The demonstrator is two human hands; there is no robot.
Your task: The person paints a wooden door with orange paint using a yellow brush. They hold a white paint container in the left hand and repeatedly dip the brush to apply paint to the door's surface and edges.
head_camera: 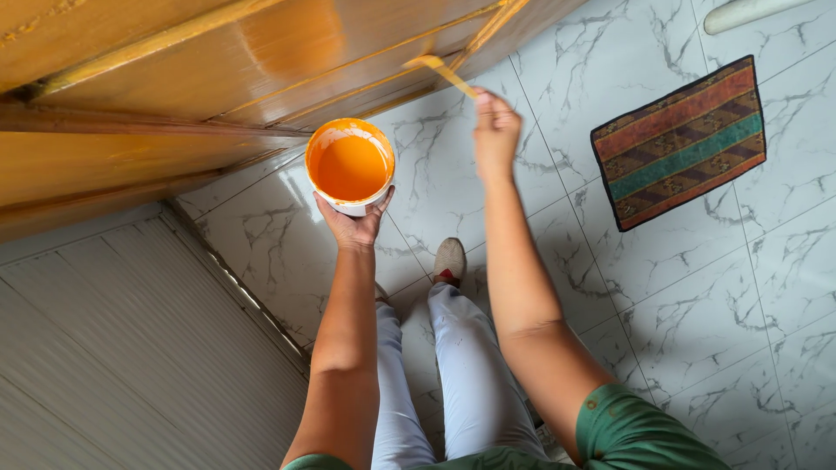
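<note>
Two hands are working at a wooden door (261, 61) that is standing over a marble-tiled floor (697, 287). The left hand (353, 228) is cupping a white paint bucket (350, 165) from beneath, fingers wrapped up its side, holding it level just below the door's lower panel; orange paint is filling the bucket. The right hand (495, 130) is closing its fingers round the handle of a paintbrush (440, 71), which is the nearer hand to the door's bottom rail. The brush's long axis is running diagonally up and to the left from that hand, its bristle end touching the door's moulded edge, and the bucket is sitting lower and to the left of the brush, well clear of it. Wet orange sheen is showing across the door panels. Below, the person's white trousers and one shoe (450, 259) are standing on the tiles. A striped mat (684, 139) is lying on the floor toward the right edge, apart from the work.
</note>
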